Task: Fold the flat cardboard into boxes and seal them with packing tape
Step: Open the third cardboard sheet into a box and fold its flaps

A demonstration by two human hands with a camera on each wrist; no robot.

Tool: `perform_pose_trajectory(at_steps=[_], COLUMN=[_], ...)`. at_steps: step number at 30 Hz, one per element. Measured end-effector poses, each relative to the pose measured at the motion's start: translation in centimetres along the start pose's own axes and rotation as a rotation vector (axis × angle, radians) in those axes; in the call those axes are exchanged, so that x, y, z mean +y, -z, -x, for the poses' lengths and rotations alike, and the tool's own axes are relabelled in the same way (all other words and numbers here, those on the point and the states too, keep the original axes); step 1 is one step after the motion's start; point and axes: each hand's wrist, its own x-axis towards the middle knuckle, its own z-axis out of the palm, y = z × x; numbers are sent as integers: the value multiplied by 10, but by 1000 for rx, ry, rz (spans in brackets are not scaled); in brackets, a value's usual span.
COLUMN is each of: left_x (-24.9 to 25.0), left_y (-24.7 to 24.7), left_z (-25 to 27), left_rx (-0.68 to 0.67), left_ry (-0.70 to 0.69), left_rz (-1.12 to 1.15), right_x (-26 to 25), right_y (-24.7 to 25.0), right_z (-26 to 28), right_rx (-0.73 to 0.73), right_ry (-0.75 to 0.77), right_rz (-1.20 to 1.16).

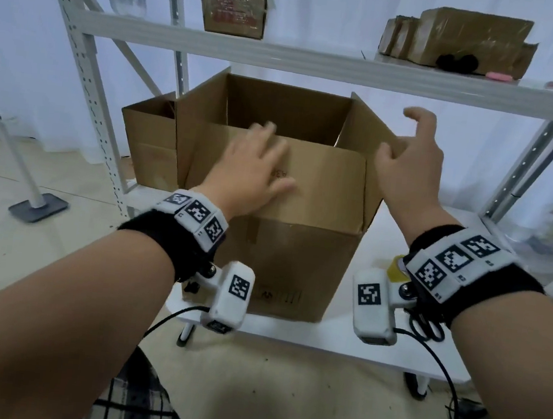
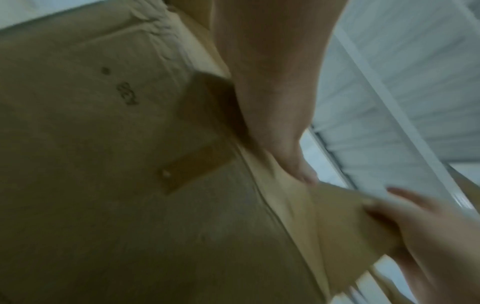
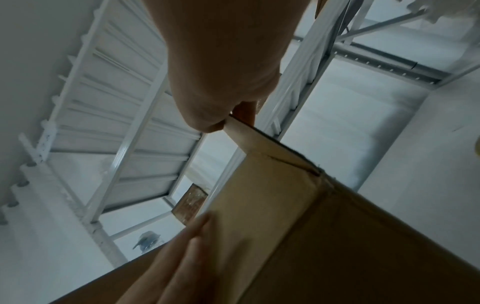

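Box (image 1: 280,251) fills the middle of the surface (image 1: 375,330); its top is open at the back, so you can reach in from above. Near flap lies under your left hand (image 1: 252,168); the right flap stands up against your right hand (image 1: 407,165). Shelf beam (image 1: 285,58) runs close overhead. A second carton (image 1: 148,146) blocks the left side. Bare surface lies to your right.

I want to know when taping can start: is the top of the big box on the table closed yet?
Not yet: the box is still open. The left hand presses the near flap down, the other flaps stand up and the dark inside shows.
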Motion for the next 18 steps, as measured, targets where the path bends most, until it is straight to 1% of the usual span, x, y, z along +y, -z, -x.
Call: perform_pose_trajectory(at_steps=[1,2,3,4,5,6,7,11,14,16,18], left_x=[9,17,21,21,21,20,21,39,49,49,48], left_y=[-3,-6,-9,-12,-16,-21,-24,-36,-42,-42,-35], left_z=[0,0,-1,-2,-3,-3,-2,-8,-11,-12,-11], left_rx=[-94,-201,-310,-401,-463,-491,-482,-338,-310,-284,-254], left_ry=[-94,-148,-148,-111,-66,-32,-21,-47,-55,-77,-100], left_rz=[-28,-46,-56,-52,-33,-15,-11,-91,-116,-69,42], right_x=[-3,-6,-8,-8,-6,-3,0,11,15,17,18], right_y=[-4,-8,-11,-14,-16,-17,-17,-11,-6,-6,-9], right_z=[1,3,4,6,6,7,6,1,2,5,8], right_rx=[-18,-36,-61,-90,-117,-135,-138,-94,-85,-114,-156], right_ry=[-4,-22,-49,-74,-96,-117,-135,-150,-156,-201,-259], right_rz=[-5,-19,-34,-36,-12,29,66,94,39,18,41])
